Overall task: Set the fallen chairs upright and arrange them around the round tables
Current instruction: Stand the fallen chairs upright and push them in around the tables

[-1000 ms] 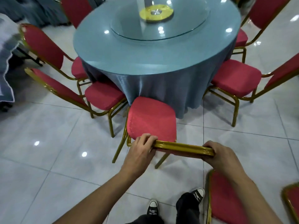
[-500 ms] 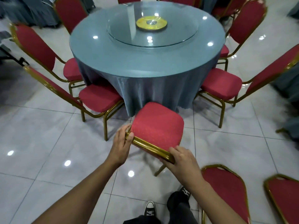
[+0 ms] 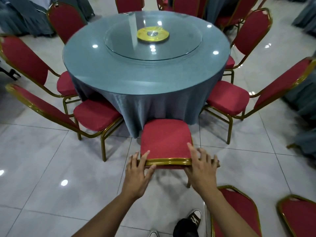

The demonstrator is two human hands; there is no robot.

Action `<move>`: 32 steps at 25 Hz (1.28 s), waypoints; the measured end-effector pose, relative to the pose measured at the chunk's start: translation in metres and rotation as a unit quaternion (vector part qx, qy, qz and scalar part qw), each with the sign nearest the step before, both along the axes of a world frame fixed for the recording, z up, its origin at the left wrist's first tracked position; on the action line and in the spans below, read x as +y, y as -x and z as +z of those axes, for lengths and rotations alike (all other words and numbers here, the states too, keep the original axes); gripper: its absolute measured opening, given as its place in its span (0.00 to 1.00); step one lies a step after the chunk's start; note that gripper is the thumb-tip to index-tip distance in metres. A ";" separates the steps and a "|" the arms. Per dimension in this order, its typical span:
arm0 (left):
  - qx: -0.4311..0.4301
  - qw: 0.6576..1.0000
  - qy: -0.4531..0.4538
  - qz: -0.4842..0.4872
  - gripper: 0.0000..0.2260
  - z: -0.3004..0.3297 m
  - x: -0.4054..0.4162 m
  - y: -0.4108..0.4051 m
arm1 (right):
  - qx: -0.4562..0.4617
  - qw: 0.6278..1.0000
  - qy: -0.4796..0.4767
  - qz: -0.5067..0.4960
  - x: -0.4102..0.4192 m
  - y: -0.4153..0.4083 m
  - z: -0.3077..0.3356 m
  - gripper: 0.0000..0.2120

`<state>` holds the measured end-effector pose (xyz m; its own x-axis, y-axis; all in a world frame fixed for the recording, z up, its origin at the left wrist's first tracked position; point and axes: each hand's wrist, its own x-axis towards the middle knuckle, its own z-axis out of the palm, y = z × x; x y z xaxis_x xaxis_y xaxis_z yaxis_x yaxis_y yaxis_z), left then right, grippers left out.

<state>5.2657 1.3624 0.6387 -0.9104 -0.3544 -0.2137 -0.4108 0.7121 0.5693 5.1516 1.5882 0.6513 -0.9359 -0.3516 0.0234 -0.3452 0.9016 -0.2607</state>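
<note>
Your left hand (image 3: 136,173) and right hand (image 3: 202,168) have loosened, fingers spread; the chair (image 3: 165,141) now squares to the table (image 3: 145,65).

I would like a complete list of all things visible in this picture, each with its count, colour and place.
round table: one, grey-blue cloth, centre
glass turntable: one, clear, on the table top
yellow disc: one, under the turntable's middle
near chair: one, red seat, gold frame, seat pushed against the cloth
other chairs at this table: at least six, red and gold, around it
chair backs: two, red and gold, bottom right
draped tables: grey-blue, at the picture edges
floor: glossy pale tiles
shoes: two, black and white, bottom edge
left hand: on the near chair's gold top rail, fingers loose
right hand: on the same rail, fingers spread
</note>
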 end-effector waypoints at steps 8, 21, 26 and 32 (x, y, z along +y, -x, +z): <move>-0.006 0.999 -0.003 0.037 0.34 -0.010 0.017 0.099 | -0.147 0.983 0.094 0.053 0.026 0.128 0.002 0.43; 0.028 0.987 0.045 0.154 0.35 -0.002 0.023 0.222 | -0.188 0.952 0.243 -0.006 0.028 0.267 -0.033 0.38; 0.039 0.985 0.054 0.160 0.34 -0.007 -0.010 0.248 | -0.177 0.950 0.257 0.015 0.005 0.285 -0.038 0.33; 0.008 0.991 0.028 0.129 0.32 0.005 -0.014 0.310 | -0.226 0.944 0.238 0.002 0.000 0.351 -0.027 0.34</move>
<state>4.9561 1.3480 0.6435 -0.7909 -0.5866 -0.1746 -0.5750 0.6146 0.5400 4.8002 1.5878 0.6247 -0.8866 -0.4056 -0.2224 -0.1040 0.6433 -0.7585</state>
